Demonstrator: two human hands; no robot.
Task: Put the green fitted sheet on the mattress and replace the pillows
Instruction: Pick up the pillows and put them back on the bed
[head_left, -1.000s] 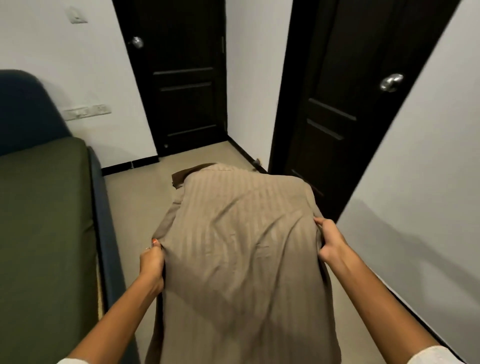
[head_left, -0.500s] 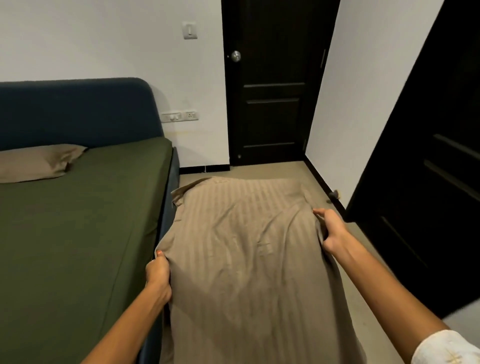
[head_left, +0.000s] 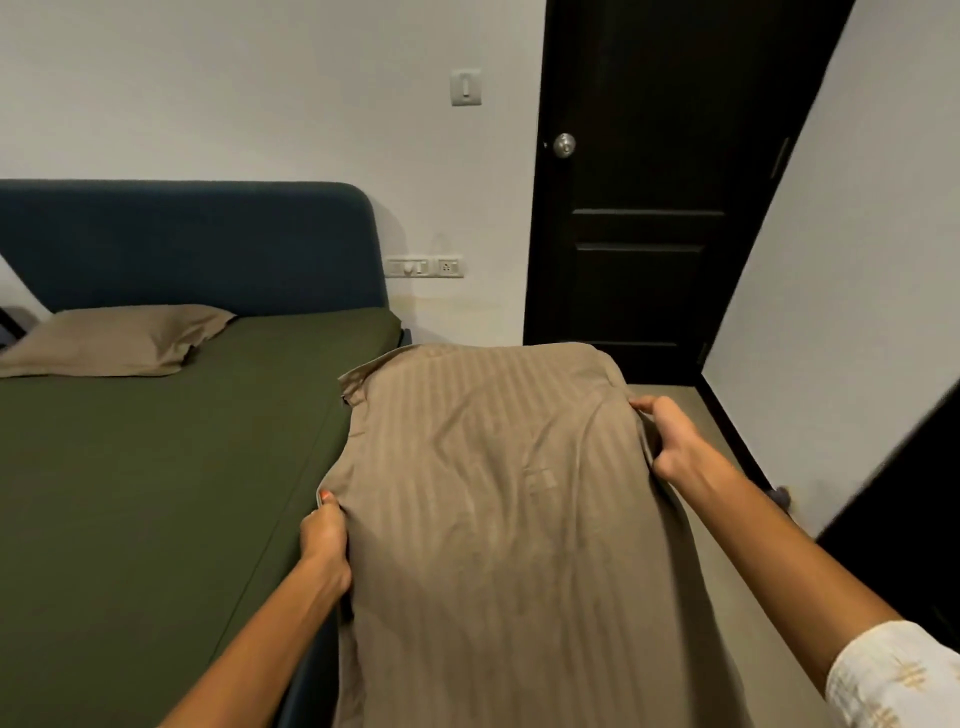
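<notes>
White walls and a dark wooden door (head_left: 649, 208) backed the bed, whose green fitted sheet (head_left: 156, 493) already lay smooth over the mattress, one tan pillow (head_left: 114, 340) at the blue headboard (head_left: 197, 244). Replacing the second, striped tan pillow (head_left: 493, 493) seemingly remained: left hand (head_left: 324, 545) and right hand (head_left: 670, 441) each gripped a side, arms extended, holding it beside the bed

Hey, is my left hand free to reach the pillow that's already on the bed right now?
Probably not yet. The left hand grips one edge of the striped pillow, and the right hand grips the other. The bed pillow lies far across the green sheet by the headboard, with nothing between.
</notes>
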